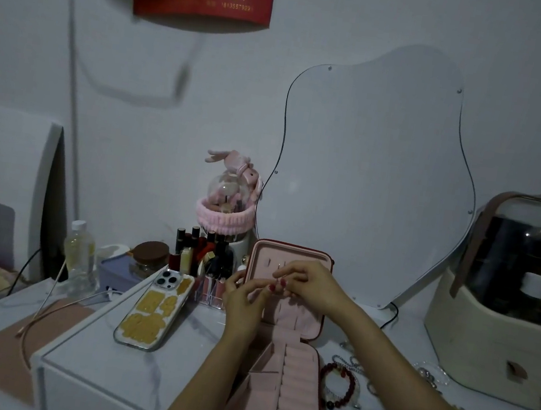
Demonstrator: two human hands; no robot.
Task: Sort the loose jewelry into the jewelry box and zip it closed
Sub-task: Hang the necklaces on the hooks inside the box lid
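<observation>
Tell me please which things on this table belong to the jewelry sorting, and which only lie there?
Belong to the job:
- open jewelry box
- red bead bracelet right of the box
- other loose jewelry further right
- left hand and right hand, fingertips together in front of the box's lid

Just lying about:
- phone
- lipsticks
- water bottle
- mirror
- cosmetics case

— How many hands are over the jewelry box (273,408)?
— Two: left hand (244,299), right hand (312,284). One box, lid up.

— And on the table (169,384)?
— One phone (155,310), one clear bottle (78,253), one mirror (370,169), one cream case (501,324). One red bead bracelet (336,385); the other loose pieces beside it are too tangled to count.
</observation>
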